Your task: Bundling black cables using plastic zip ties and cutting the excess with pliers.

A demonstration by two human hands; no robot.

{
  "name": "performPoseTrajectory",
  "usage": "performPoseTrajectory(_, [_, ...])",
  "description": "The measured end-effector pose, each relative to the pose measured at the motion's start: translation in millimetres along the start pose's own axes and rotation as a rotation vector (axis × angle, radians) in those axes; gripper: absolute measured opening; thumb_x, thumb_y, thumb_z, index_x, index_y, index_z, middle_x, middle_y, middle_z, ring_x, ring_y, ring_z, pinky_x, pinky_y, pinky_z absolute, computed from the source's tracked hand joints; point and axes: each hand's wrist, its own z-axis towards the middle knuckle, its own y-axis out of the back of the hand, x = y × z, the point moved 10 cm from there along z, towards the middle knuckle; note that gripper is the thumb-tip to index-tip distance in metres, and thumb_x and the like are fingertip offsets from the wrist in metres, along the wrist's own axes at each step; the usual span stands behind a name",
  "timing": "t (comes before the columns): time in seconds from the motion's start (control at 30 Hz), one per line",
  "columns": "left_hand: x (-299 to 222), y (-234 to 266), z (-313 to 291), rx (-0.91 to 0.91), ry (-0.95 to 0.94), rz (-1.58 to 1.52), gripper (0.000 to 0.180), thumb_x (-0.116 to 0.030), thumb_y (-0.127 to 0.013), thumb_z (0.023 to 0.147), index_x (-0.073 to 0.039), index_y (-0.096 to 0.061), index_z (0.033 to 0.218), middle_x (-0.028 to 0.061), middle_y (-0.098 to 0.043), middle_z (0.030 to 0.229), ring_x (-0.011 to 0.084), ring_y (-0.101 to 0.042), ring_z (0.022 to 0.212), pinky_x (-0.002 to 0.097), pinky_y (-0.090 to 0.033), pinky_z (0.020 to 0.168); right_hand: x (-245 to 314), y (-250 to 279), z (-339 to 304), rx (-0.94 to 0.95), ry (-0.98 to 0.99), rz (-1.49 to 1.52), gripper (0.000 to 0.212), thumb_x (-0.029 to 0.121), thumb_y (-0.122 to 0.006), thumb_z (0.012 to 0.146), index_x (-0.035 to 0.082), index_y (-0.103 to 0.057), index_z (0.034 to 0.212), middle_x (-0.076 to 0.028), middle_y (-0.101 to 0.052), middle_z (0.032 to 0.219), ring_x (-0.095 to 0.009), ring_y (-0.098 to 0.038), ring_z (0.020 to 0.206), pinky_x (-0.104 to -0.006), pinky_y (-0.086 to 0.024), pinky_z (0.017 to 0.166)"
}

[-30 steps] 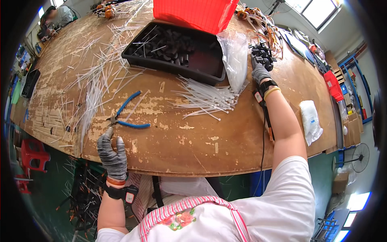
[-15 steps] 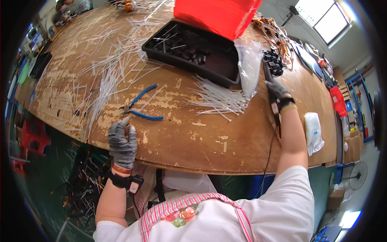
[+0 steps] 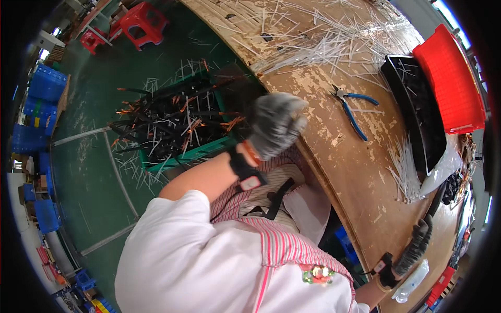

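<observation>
My left hand point(image 3: 274, 125), in a grey glove, is off the table's near edge, beside the crate of cables on the floor. Its fingers are loosely curled, thumb and fingertips apart, and I see nothing between them. At the lower right, over the table, my gloved right hand point(image 3: 413, 249) is closed round the near end of a long black cable-like piece point(image 3: 434, 204). The rest of that piece runs towards a black heap. Blue-handled cutting pliers point(image 3: 354, 116) lie on the table, jaws apart. White cable ties point(image 3: 403, 175) are bunched near the black tray point(image 3: 412, 117).
A green crate point(image 3: 172, 166) on the floor overflows with black cables, orange ends and white strips. White offcuts point(image 3: 339, 44) litter the far tabletop. A red bin point(image 3: 451, 78) adjoins the tray. A clear plastic bag point(image 3: 443, 164), a white packet point(image 3: 412, 281) and red stools point(image 3: 141, 26) are also around.
The view has swung left, bringing the floor crate into full sight. My left hand has left the table by the pliers and moved off its edge. My right hand stays by the black piece.
</observation>
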Motion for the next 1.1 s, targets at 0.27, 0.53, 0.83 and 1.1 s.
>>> performPoseTrajectory(0.27, [274, 104, -249, 0.474, 1.066, 0.752, 0.027, -0.032, -0.064, 0.079, -0.011, -0.072, 0.093, 0.0162, -0.069, 0.093, 0.039, -0.066, 0.089, 0.0445, -0.053, 0.081, 46, -99, -21, 0.214, 0.106, -0.14, 0.036, 0.025, -0.052, 0.101, 0.002, -0.059, 0.128, -0.006, -0.065, 0.099, -0.013, -0.055, 0.085, -0.0281, -0.046, 0.08])
performPoseTrajectory(0.53, [372, 184, -415, 0.858, 1.604, 0.729, 0.076, -0.069, -0.054, 0.079, -0.015, -0.056, 0.132, 0.0163, -0.05, 0.141, 0.0365, -0.047, 0.13, 0.0501, -0.039, 0.105, 66, -138, -31, 0.313, 0.058, -0.192, 0.032, 0.019, -0.058, 0.098, 0.001, -0.061, 0.124, -0.003, -0.063, 0.093, -0.011, -0.054, 0.08, -0.0241, -0.045, 0.075])
performPoseTrajectory(0.83, [396, 182, -452, 0.828, 1.545, 0.875, 0.08, -0.064, -0.063, 0.076, -0.015, -0.048, 0.138, 0.0124, -0.049, 0.141, 0.036, -0.048, 0.129, 0.0467, -0.04, 0.106, 81, -180, -38, 0.419, 0.039, -0.329, 0.031, 0.022, -0.061, 0.097, 0.002, -0.062, 0.122, 0.002, -0.06, 0.088, -0.006, -0.053, 0.075, -0.0201, -0.043, 0.068])
performPoseTrajectory(1.1, [300, 205, -301, -0.116, 1.39, 0.062, 0.066, -0.029, -0.077, 0.08, -0.003, -0.048, 0.133, 0.0133, -0.062, 0.119, 0.0225, -0.061, 0.105, 0.034, -0.049, 0.093, 105, -246, -32, 0.52, 0.15, -0.302, 0.028, 0.012, -0.062, 0.095, 0.003, -0.062, 0.122, 0.002, -0.062, 0.093, -0.005, -0.055, 0.079, -0.0201, -0.046, 0.073])
